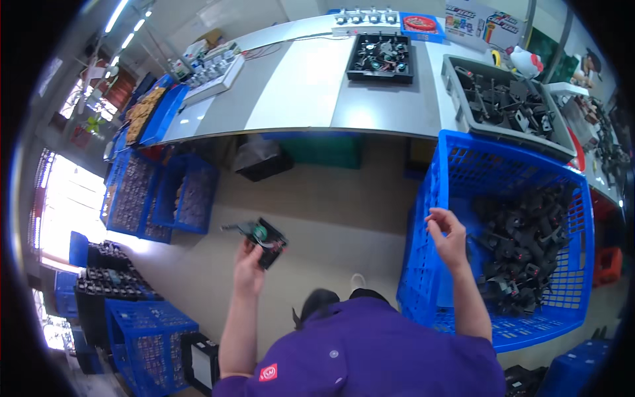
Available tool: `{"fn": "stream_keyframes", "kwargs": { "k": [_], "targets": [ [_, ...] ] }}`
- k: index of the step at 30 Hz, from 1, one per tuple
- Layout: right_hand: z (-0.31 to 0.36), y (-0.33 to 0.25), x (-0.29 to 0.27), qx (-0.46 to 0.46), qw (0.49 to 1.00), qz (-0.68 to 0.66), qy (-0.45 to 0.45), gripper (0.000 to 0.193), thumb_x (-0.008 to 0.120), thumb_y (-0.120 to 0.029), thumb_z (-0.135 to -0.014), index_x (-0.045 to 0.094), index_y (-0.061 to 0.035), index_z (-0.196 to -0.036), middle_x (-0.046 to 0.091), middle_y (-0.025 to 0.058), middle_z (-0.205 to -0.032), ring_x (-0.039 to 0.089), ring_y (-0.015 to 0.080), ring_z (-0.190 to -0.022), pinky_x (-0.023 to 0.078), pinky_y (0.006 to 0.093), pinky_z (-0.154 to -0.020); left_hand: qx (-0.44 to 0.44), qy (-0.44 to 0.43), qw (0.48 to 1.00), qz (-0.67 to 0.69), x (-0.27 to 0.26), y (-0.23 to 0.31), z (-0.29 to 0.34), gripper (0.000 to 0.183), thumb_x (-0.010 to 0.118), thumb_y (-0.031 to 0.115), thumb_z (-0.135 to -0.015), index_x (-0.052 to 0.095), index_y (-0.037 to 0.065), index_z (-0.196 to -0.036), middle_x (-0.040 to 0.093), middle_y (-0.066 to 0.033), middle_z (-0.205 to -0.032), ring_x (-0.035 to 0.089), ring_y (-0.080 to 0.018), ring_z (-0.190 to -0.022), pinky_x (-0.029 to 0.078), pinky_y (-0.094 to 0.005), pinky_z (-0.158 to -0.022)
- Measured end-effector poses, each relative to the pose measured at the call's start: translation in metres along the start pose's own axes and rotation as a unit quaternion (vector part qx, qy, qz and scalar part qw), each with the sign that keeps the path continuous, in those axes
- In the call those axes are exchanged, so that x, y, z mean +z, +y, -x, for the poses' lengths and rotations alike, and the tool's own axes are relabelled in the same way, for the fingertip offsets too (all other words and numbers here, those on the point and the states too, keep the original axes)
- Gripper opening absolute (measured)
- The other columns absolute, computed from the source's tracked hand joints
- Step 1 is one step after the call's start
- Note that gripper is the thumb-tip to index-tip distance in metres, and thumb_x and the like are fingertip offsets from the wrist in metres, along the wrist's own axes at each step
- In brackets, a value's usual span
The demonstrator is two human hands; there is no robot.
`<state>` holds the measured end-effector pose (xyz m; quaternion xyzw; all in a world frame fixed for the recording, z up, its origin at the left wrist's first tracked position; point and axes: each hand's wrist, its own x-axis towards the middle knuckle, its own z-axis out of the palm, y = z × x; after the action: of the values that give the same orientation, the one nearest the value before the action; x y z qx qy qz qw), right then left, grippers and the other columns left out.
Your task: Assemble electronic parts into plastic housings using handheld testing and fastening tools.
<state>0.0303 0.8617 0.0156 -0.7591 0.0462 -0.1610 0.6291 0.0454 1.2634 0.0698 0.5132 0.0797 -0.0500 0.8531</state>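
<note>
My left hand (249,270) is raised over the floor, its fingers closed on the lower edge of a small black part with a green round piece (262,239). A thin dark piece sticks out of that part toward the left, slightly blurred. My right hand (448,239) hangs above the left side of a large blue plastic crate (442,198). Its fingers are loosely bent, with the thumb apart, and I see nothing in them. Many black plastic parts (526,245) lie heaped in the crate, to the right of this hand.
A white workbench (291,86) runs across the far side. On it stand a black tray of parts (354,73) and a grey bin of black parts (463,119). Blue crates (149,331) and black stacked trays (99,291) stand at left. A green box (317,151) is under the bench.
</note>
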Motion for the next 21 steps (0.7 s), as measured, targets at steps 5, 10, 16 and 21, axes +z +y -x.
{"fn": "stream_keyframes", "kwargs": {
  "k": [5, 10, 16, 21],
  "targets": [
    [-0.011, -0.001, 0.005, 0.041, 0.997, 0.044, 0.052, 0.02, 0.056, -0.001, -0.081, 0.058, -0.0006, -0.101, 0.063, 0.0068, -0.084, 0.059, 0.0108, -0.074, 0.047, 0.0231, -0.069, -0.038, -0.08, 0.994, -0.062, 0.041, 0.032, -0.171, 0.04, 0.043, 0.0, -0.086, 0.036, -0.002, -0.126, 0.05, -0.0135, -0.118, 0.053, -0.0246, -0.107, 0.043, -0.0353, -0.092],
    [-0.026, 0.013, 0.009, 0.118, 0.973, 0.054, 0.19, 0.02, 0.056, -0.001, -0.082, 0.057, -0.0008, -0.102, 0.062, 0.0061, -0.085, 0.058, 0.0106, -0.074, 0.047, 0.0229, -0.068, -0.078, -0.207, 0.971, -0.085, 0.133, 0.044, -0.356, 0.033, 0.044, 0.003, -0.088, 0.041, -0.006, -0.119, 0.054, -0.0155, -0.109, 0.056, -0.0243, -0.101, 0.044, -0.035, -0.091],
    [-0.102, 0.03, 0.027, 0.15, 0.923, 0.067, 0.348, 0.02, 0.055, 0.001, -0.083, 0.056, 0.001, -0.103, 0.061, 0.0074, -0.087, 0.057, 0.0099, -0.072, 0.046, 0.0203, -0.065, -0.08, -0.3, 0.944, -0.113, 0.276, 0.022, -0.579, 0.042, 0.051, 0.003, -0.085, 0.038, -0.006, -0.124, 0.055, -0.0127, -0.106, 0.057, -0.0211, -0.097, 0.045, -0.0322, -0.09],
    [-0.21, 0.027, 0.062, 0.175, 0.885, -0.015, 0.432, 0.021, 0.053, 0.003, -0.083, 0.053, 0.0028, -0.105, 0.06, 0.0088, -0.087, 0.056, 0.0098, -0.07, 0.047, 0.0204, -0.066, -0.109, -0.337, 0.907, -0.227, 0.39, -0.036, -0.729, 0.046, 0.063, 0.003, -0.074, 0.048, 0.006, -0.118, 0.058, -0.0012, -0.094, 0.057, -0.0104, -0.079, 0.039, -0.0245, -0.063]
  ]
}}
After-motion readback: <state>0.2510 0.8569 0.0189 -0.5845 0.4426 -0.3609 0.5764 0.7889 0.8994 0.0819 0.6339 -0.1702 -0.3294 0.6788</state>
